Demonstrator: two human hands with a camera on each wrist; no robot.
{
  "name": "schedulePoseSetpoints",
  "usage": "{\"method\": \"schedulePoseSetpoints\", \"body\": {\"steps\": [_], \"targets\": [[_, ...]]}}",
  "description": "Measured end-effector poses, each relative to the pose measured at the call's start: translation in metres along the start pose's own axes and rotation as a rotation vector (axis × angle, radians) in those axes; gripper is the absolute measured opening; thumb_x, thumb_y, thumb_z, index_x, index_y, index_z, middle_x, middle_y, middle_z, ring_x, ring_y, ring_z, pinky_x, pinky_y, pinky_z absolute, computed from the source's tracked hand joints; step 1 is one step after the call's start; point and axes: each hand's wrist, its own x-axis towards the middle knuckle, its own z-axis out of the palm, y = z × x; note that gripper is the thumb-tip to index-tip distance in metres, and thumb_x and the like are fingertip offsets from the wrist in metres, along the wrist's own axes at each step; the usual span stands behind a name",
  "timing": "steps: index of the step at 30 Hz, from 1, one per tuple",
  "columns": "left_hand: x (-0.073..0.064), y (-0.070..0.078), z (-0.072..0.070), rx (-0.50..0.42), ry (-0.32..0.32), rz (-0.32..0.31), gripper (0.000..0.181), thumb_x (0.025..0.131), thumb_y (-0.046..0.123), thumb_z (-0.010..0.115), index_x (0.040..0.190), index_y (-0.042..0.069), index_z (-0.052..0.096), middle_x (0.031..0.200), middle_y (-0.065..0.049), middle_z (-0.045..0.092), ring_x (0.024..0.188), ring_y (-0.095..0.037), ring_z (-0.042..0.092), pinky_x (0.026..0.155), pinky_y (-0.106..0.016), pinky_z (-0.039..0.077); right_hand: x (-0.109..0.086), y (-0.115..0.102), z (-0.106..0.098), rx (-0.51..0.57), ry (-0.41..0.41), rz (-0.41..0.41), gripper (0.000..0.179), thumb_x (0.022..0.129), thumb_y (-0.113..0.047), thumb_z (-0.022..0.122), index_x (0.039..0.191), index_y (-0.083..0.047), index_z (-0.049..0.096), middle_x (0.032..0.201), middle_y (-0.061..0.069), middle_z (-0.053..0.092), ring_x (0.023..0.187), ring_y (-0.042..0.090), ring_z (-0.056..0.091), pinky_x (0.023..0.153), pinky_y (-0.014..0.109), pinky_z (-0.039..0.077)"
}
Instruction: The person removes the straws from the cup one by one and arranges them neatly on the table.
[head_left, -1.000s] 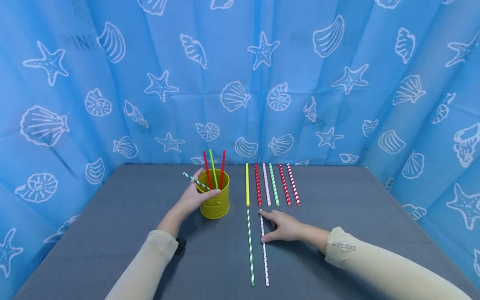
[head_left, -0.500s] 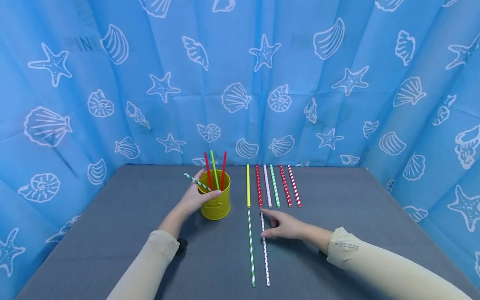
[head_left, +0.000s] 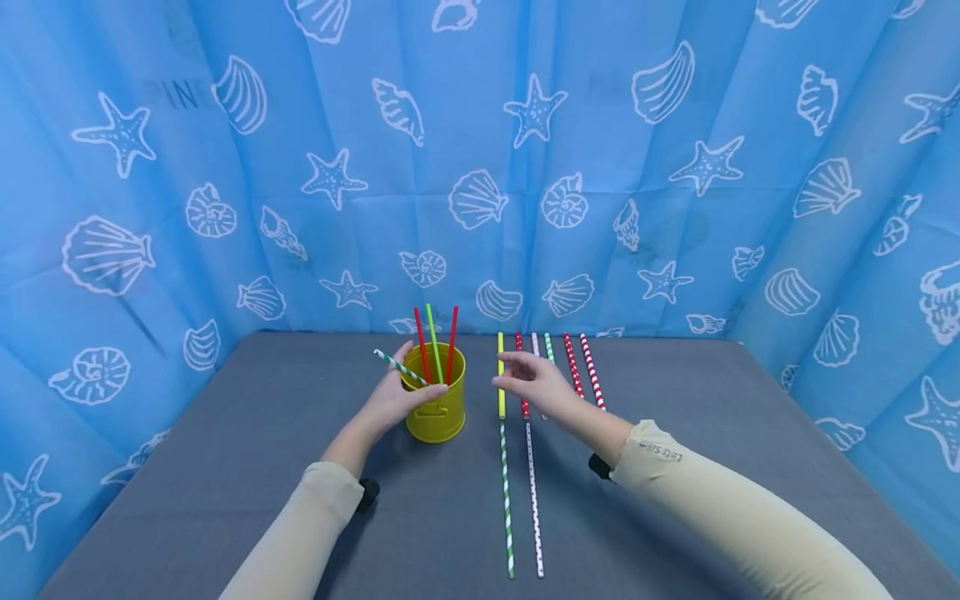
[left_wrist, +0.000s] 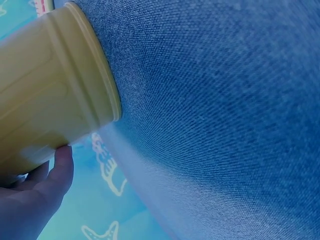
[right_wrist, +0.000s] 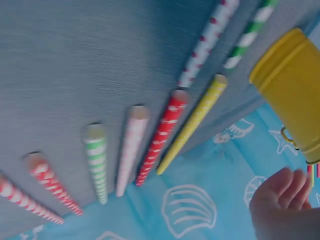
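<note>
My left hand (head_left: 390, 396) grips the side of a small yellow bucket (head_left: 437, 421), thumb near the front of the rim. Two red straws (head_left: 453, 346), a lime green straw (head_left: 435, 346) and a green-and-white striped straw (head_left: 392, 361) stick out of it, the striped one leaning left. My right hand (head_left: 543, 385) hovers above the far row of straws, fingers loosely bent and holding nothing. Beneath it lie a yellow straw (head_left: 501, 404) and a red dotted straw (head_left: 525, 410). In the right wrist view, my right hand (right_wrist: 282, 200) appears below the bucket (right_wrist: 295, 95).
The far row continues rightward with a pink straw (right_wrist: 131, 150), a mint striped straw (right_wrist: 96, 160), another red patterned straw (head_left: 572, 367) and a red-and-white striped straw (head_left: 592, 371). Nearer lie a green striped straw (head_left: 507, 504) and a white dotted straw (head_left: 534, 504). A blue curtain (head_left: 480, 125) hangs behind.
My right hand has let go of the white dotted straw, lifted, and moved up and left over the far row. The left hand has stayed on the bucket.
</note>
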Motion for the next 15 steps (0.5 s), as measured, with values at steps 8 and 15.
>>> {"method": "schedulePoseSetpoints", "body": {"steps": [8,15], "targets": [[-0.002,0.001,0.001,-0.016,-0.001,0.014,0.095,0.088,0.025,0.073,0.156,0.012,0.008,0.154,-0.021,0.028,0.138,-0.039,0.031,0.109,-0.057,0.028,0.033,-0.008,0.025,0.113,0.06,-0.033,0.056,0.094,-0.017,0.065,0.146,-0.009,0.044,0.128,0.019,0.057,0.12,0.034,0.054,0.098,0.047,0.046],[-0.001,0.0,0.0,-0.038,-0.007,0.029,0.094,0.088,0.023,0.072,0.156,0.013,0.008,0.153,-0.019,0.03,0.138,-0.038,0.032,0.109,-0.058,0.029,0.05,-0.021,0.04,0.168,0.057,-0.053,0.061,0.094,-0.013,0.064,0.15,-0.011,0.038,0.136,0.02,0.053,0.124,0.034,0.052,0.102,0.048,0.043]]}}
